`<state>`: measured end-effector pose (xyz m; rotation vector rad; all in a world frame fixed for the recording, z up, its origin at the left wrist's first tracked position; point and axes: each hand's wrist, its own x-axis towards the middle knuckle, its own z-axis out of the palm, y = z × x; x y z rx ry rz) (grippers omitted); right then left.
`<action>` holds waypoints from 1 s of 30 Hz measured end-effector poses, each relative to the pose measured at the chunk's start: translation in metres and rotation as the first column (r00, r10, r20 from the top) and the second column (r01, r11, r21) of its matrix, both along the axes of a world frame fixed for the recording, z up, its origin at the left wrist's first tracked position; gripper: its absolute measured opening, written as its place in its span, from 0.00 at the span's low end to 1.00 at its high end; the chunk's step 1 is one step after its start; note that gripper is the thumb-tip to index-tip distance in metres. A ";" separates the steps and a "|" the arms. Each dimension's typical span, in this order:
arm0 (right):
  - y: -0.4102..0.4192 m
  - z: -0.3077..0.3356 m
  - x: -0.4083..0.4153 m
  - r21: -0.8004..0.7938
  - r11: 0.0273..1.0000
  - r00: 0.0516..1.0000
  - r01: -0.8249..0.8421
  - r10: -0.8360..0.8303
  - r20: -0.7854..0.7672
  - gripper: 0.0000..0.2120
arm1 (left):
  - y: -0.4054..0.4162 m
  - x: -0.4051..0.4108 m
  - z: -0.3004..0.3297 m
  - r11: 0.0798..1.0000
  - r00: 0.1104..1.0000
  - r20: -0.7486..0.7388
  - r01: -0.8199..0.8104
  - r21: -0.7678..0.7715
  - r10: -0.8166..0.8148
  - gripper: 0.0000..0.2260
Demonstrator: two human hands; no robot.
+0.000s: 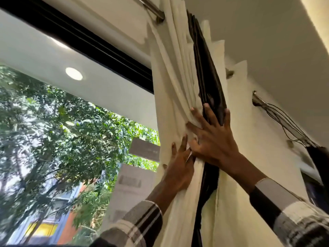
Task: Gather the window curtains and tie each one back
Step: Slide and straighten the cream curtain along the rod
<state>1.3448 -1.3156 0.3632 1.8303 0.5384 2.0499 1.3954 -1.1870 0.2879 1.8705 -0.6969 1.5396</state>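
I have both hands up on the gathered curtains at the right edge of the window. My right hand (211, 138) lies spread across the bunched folds, fingers straight and fanned: the outer ones press on the dark curtain (208, 81), the others on the cream curtain (170, 82) just left of it. My left hand (178, 168) sits just below and to the left, touching the right one, its fingers straight and pushing flat against the cream folds; neither hand curls round the cloth. The cream pleats rise from my hands and fan up to the metal rod (151, 6) near the ceiling. The dark curtain runs as a narrow strip between the cream pleats and another cream panel (236, 139) on the right, and shows again below my hands. Far right, thin wires (284, 120) hang from a wall fitting. To the left, green trees (62, 122) show through the window glass under a black frame (85, 41). My checked sleeves (142, 223) cover both forearms.
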 end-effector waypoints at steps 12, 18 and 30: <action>-0.142 -0.006 0.114 0.028 0.999 1.000 0.020 -0.021 0.004 0.29 | -0.138 0.085 -0.002 0.994 0.989 -0.128 -0.062 0.087 0.073 0.19; -0.202 -0.002 0.165 0.023 0.999 0.999 0.027 -0.027 0.036 0.29 | -0.190 0.137 0.005 0.994 0.995 -0.091 -0.032 0.107 0.041 0.20; -0.378 -0.002 0.328 0.115 0.992 0.993 0.051 -0.038 -0.109 0.29 | -0.362 0.281 0.013 0.978 0.975 -0.212 -0.023 0.206 0.068 0.21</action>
